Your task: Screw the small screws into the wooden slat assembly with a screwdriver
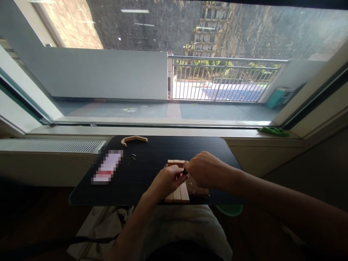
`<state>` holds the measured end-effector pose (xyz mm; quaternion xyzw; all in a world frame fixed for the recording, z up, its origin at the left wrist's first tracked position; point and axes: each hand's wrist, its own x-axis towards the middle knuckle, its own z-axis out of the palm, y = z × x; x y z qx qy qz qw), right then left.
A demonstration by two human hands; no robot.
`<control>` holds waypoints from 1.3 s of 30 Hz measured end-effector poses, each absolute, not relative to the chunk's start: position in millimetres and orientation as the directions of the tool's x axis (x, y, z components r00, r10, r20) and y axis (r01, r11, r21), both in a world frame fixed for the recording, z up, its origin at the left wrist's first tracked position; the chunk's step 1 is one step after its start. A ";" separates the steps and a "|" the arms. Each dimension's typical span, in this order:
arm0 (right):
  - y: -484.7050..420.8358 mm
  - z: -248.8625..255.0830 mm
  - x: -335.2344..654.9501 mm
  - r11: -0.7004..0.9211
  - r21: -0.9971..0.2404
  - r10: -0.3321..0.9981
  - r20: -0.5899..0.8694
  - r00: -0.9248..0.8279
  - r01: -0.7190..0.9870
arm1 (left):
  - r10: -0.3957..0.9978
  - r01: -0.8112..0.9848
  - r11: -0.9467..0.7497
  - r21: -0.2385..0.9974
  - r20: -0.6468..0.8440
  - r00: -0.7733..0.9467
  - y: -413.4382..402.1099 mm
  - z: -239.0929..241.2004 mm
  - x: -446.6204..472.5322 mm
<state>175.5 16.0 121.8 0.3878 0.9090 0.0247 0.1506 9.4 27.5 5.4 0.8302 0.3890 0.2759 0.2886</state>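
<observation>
Several pale wooden slats point(176, 196) lie side by side near the front edge of the dark table, with a wooden crosspiece at their far end. Over them, my left hand point(170, 177) is closed, thumb and fingers pinched together; what sits in the pinch is hidden. My right hand point(202, 168) makes a fist around a small black tool point(185, 171), of which only a short dark part shows between the two hands. Beneath my right hand, a brown rough-looking piece point(197, 189) with light flecks lies against the slats.
On the black table point(152, 181) lie a curved wooden piece point(133, 138), small metal pins or screws point(133, 156) and a blurred pink-white item point(108, 165) at left. A radiator point(51, 145) and the window sill border the table. A green cloth point(273, 131) rests on the sill.
</observation>
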 end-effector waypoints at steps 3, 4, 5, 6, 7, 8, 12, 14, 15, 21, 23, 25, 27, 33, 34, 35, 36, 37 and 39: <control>16.0 123.5 176.3 0.692 0.152 0.717 -0.260 -0.647 0.705 | 0.854 0.554 -0.488 0.674 0.235 0.464 28.5 8.4 12.4; 15.9 124.2 176.3 0.685 0.152 0.723 -0.266 -0.638 0.713 | 0.868 0.575 -0.473 0.668 0.238 0.437 28.5 9.6 13.8; 15.7 124.8 176.3 0.675 0.153 0.731 -0.272 -0.626 0.721 | 0.876 0.591 -0.463 0.660 0.242 0.416 28.4 10.7 15.1; 15.5 125.2 176.2 0.667 0.155 0.737 -0.279 -0.615 0.729 | 0.880 0.602 -0.460 0.652 0.247 0.405 28.1 11.6 16.5; 15.2 125.3 176.1 0.661 0.157 0.742 -0.283 -0.608 0.734 | 0.880 0.608 -0.463 0.645 0.254 0.401 27.7 12.3 17.7; 14.9 125.2 175.8 0.658 0.157 0.745 -0.284 -0.604 0.737 | 0.878 0.610 -0.468 0.639 0.260 0.402 27.2 12.8 18.8; 13.3 122.5 173.3 0.640 0.157 0.762 -0.260 -0.594 0.752 | 0.871 0.618 -0.486 0.618 0.283 0.402 24.9 15.3 21.3; 12.2 121.1 170.5 0.610 0.161 0.787 -0.240 -0.568 0.776 | 0.865 0.620 -0.496 0.609 0.283 0.414 24.2 17.1 21.6; 11.4 120.6 168.7 0.593 0.164 0.800 -0.235 -0.553 0.788 | 0.859 0.615 -0.504 0.606 0.280 0.428 23.9 18.0 21.6; 4.1 118.4 160.1 0.533 0.170 0.838 -0.242 -0.489 0.829 | 0.845 0.613 -0.524 0.591 0.273 0.459 23.3 18.3 21.5; 2.6 117.1 160.1 0.523 0.172 0.845 -0.230 -0.482 0.835 | 0.841 0.600 -0.527 0.601 0.270 0.468 23.3 16.8 19.9; 3.4 116.6 162.3 0.539 0.169 0.837 -0.218 -0.502 0.825 | 0.831 0.580 -0.539 0.611 0.273 0.484 23.5 15.1 16.8; 6.4 118.1 166.1 0.587 0.154 0.805 -0.216 -0.552 0.795 | 0.820 0.568 -0.556 0.607 0.285 0.497 23.8 13.3 13.2; 15.8 131.6 175.6 0.680 0.122 0.718 -0.313 -0.622 0.723 | 0.806 0.554 -0.571 0.605 0.287 0.518 25.3 8.9 8.2; 16.3 133.3 176.1 0.685 0.119 0.713 -0.311 -0.628 0.719 | 0.806 0.553 -0.569 0.608 0.282 0.520 25.6 8.2 7.9; 16.5 134.4 176.3 0.691 0.117 0.708 -0.307 -0.636 0.714 | 0.807 0.552 -0.568 0.611 0.278 0.522 25.9 7.6 7.6; 16.7 135.0 176.4 0.696 0.118 0.705 -0.301 -0.642 0.708 | 0.806 0.550 -0.567 0.613 0.277 0.523 26.2 7.1 7.3; 16.8 135.1 176.4 0.702 0.119 0.700 -0.296 -0.650 0.702 | 0.804 0.546 -0.569 0.614 0.279 0.525 26.5 6.7 6.9; 17.2 134.7 175.9 0.713 0.116 0.691 -0.285 -0.664 0.692 | 0.797 0.536 -0.578 0.616 0.283 0.534 26.8 6.3 6.1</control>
